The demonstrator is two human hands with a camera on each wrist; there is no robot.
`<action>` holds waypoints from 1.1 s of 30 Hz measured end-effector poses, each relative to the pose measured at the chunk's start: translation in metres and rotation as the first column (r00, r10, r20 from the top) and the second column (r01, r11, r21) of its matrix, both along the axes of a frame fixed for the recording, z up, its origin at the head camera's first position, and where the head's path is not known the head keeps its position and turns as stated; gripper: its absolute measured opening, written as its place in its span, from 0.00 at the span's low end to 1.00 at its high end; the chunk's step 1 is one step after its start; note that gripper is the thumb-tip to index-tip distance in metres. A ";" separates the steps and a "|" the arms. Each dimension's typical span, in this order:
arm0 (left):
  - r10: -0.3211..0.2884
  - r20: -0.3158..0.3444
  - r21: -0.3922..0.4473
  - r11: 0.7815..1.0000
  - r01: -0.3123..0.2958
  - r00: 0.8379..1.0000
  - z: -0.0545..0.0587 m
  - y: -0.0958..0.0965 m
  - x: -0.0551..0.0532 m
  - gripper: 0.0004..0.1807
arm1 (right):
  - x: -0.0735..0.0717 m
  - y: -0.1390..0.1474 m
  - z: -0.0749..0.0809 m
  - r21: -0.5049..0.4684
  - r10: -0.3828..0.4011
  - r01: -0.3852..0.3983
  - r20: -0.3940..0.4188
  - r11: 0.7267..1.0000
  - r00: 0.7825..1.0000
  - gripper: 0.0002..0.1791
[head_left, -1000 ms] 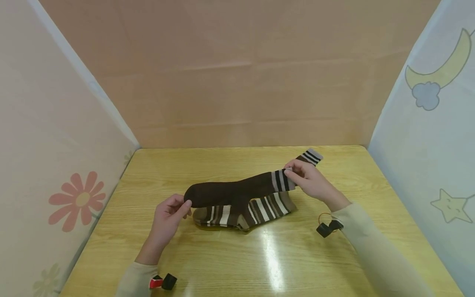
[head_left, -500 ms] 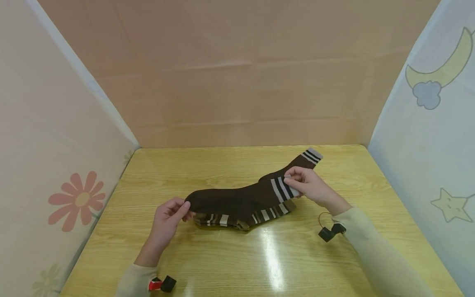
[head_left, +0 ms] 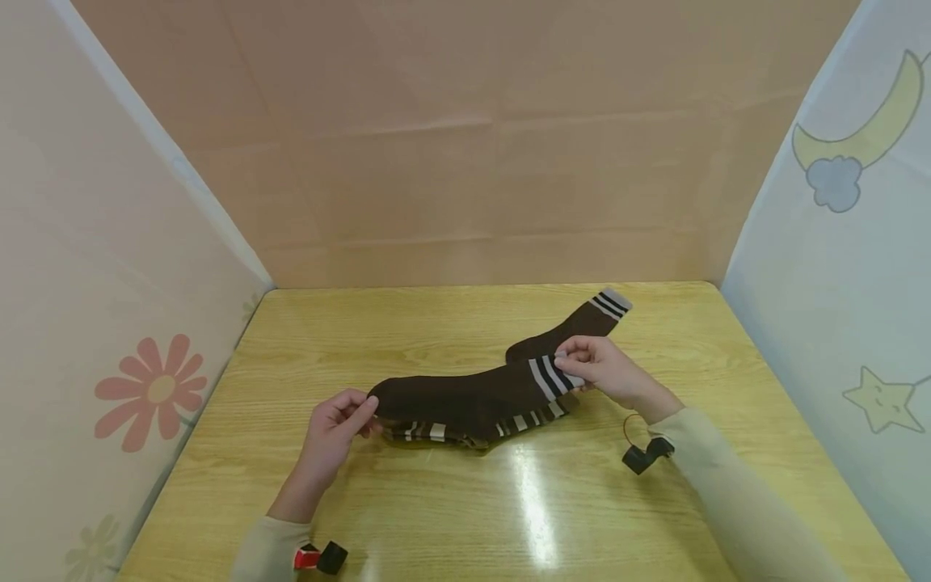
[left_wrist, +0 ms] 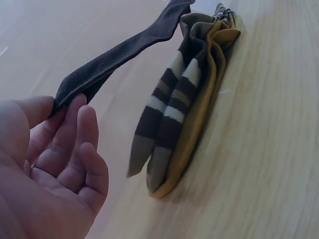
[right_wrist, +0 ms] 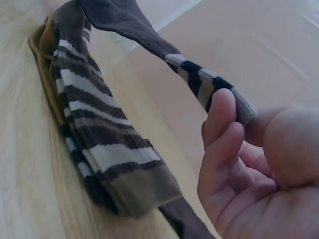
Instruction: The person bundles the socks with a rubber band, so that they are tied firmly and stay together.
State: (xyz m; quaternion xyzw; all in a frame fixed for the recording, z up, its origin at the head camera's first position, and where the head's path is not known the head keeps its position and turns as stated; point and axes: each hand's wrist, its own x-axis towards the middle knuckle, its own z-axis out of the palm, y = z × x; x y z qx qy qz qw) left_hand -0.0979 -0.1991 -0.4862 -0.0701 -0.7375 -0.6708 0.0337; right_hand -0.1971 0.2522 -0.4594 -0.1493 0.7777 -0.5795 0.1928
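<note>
Pinching dark brown crew sock (head_left: pixel 436 396) at toe with left hand (head_left: pixel 333 428), at striped cuff (head_left: pixel 550 378) with right hand (head_left: pixel 605 369), between thumb and fingers each time. Reaching in from either side with sleeved forearms (head_left: pixel 730 485); holding sock lengthwise over striped socks (left_wrist: pixel 172 99) on wood-grain table (head_left: pixel 429 509).

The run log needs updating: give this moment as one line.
brown sock: over striped socks; left hand: pinches toe; right hand: pinches cuff; second brown sock: behind

I count one left hand (head_left: pixel 327 440), one right hand (head_left: pixel 611 373), two dark socks (head_left: pixel 444 400), one table (head_left: pixel 451 517), one moon (head_left: pixel 890 121), one star (head_left: pixel 883 400); overlapping striped socks (right_wrist: pixel 104 119), probably two.
</note>
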 end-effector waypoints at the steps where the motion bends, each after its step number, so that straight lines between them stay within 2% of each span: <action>1: 0.001 0.008 -0.003 1.000 -0.001 1.000 -0.001 0.000 0.000 0.13 | 0.000 0.000 -0.002 -0.004 -0.001 0.001 0.011 1.000 1.000 0.15; 6: 0.011 0.056 -0.021 1.000 -0.010 0.998 -0.005 0.002 0.001 0.13 | 0.000 0.001 -0.010 -0.011 -0.005 0.006 0.061 1.000 0.998 0.15; 12: 0.024 0.155 -0.044 0.999 -0.018 0.988 -0.008 0.003 0.000 0.14 | 0.002 0.001 -0.015 0.041 0.006 -0.008 0.039 0.999 0.999 0.16; 18: 0.026 0.222 -0.161 0.987 0.010 0.975 -0.010 0.002 0.000 0.12 | 0.003 -0.001 -0.017 0.112 0.007 -0.008 0.011 0.994 1.000 0.16; 26: 0.013 0.241 -0.300 0.952 0.062 0.970 -0.013 0.001 0.001 0.13 | 0.005 -0.004 -0.018 0.147 0.029 -0.023 -0.040 0.989 0.999 0.15; 33: 0.019 0.262 -0.321 0.945 0.068 0.965 -0.013 0.000 0.002 0.13 | 0.006 -0.004 -0.012 0.226 0.036 -0.013 -0.098 0.974 0.995 0.14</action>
